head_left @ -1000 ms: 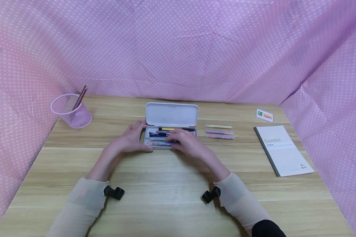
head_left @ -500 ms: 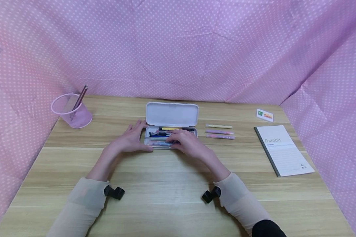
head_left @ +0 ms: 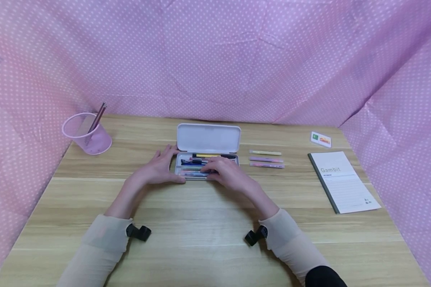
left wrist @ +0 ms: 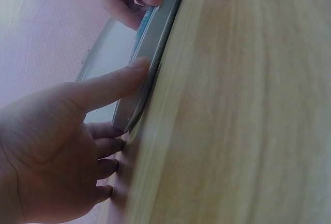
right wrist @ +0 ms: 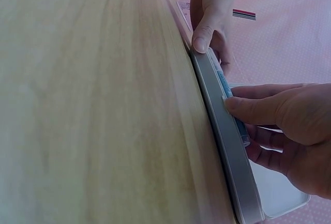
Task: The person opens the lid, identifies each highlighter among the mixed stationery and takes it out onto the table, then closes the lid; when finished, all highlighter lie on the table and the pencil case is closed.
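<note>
A pale hinged pencil case point(head_left: 208, 137) lies on the table with its lid raised, holding several pens and a yellow-and-black pencil or pen point(head_left: 208, 156). My left hand point(head_left: 156, 169) holds the case's left end; in the left wrist view its thumb presses the front wall point(left wrist: 158, 38) and the other fingers reach round the end. My right hand point(head_left: 230, 174) is over the case's right half. Its thumb and fingers pinch a light-blue pen point(right wrist: 242, 132) along the front compartment. Part of that pen is hidden under the fingers.
Three slim pens, one yellow point(head_left: 265, 153) and two purplish point(head_left: 265, 160), lie right of the case. Farther right are a Gambit notebook point(head_left: 343, 183) and a small white card-like item point(head_left: 321, 139). A pink mesh cup point(head_left: 97, 141) with dark pencils stands left. Dotted pink cloth point(head_left: 215, 71) hangs behind.
</note>
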Action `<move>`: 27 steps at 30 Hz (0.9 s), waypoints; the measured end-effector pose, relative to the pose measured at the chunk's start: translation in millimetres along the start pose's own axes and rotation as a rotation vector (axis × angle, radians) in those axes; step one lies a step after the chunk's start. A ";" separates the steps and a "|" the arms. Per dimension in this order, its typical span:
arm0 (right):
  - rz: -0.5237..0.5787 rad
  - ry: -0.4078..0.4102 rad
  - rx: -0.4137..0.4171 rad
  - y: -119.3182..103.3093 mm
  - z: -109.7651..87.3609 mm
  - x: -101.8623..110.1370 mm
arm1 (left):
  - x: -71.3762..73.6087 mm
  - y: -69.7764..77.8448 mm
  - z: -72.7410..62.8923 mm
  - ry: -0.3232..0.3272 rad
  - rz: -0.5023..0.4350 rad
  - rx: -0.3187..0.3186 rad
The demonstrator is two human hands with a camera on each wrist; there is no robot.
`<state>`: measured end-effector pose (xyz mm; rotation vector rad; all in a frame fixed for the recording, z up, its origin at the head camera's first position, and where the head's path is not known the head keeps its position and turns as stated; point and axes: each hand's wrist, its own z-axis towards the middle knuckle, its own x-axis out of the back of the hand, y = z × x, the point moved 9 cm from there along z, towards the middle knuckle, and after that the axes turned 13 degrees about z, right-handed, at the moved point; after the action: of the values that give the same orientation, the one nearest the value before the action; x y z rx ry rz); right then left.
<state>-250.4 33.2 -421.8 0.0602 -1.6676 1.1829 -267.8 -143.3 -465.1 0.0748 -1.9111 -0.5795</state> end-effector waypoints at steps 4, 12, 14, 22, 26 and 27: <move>0.012 0.014 0.019 -1.5 1.3 2.7 | 0.8 -1.1 -1.7 0.003 -0.003 0.005; 0.064 0.108 0.079 5.8 -13.0 29.6 | 2.0 4.5 -1.3 0.017 0.000 -0.024; 0.075 0.131 0.073 13.2 -23.1 39.8 | 2.0 6.5 -0.2 0.020 -0.001 -0.035; 0.127 0.208 -0.012 53.7 -68.7 76.4 | 1.6 6.2 0.4 0.023 0.007 -0.039; 0.115 0.236 -0.022 69.7 -90.2 92.0 | 2.0 6.1 0.2 0.023 0.007 -0.041; 0.116 0.240 -0.024 73.4 -95.3 95.7 | 2.2 6.2 -0.1 0.022 0.007 -0.040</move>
<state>-267.6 184.5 -401.4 -0.1892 -1.4884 1.2053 -267.3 -138.5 -460.6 0.0483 -1.8773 -0.6092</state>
